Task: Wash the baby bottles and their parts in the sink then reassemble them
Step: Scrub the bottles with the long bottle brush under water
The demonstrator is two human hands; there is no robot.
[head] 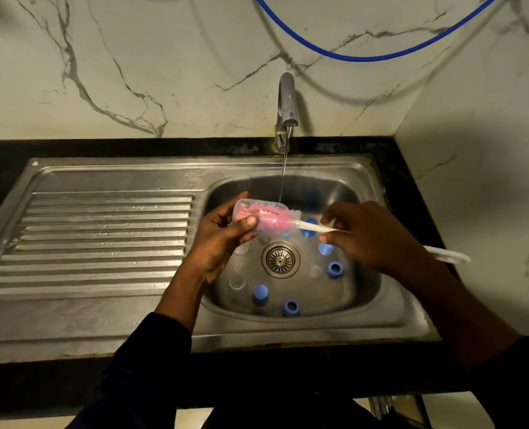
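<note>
Scrubbing over the sink basin (362,292): my left hand (223,243) curls round the clear baby bottle (275,209), right hand (371,236) pinches the brush handle (311,226). Wet, light plastic, likely slippery; I'd grip mid-body, firmly.

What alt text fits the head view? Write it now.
A person's left hand holds a clear baby bottle under a thin tap stream; the right hand holds a pink brush pushed inside it. Blue bottle parts lie in the steel sink.
</note>
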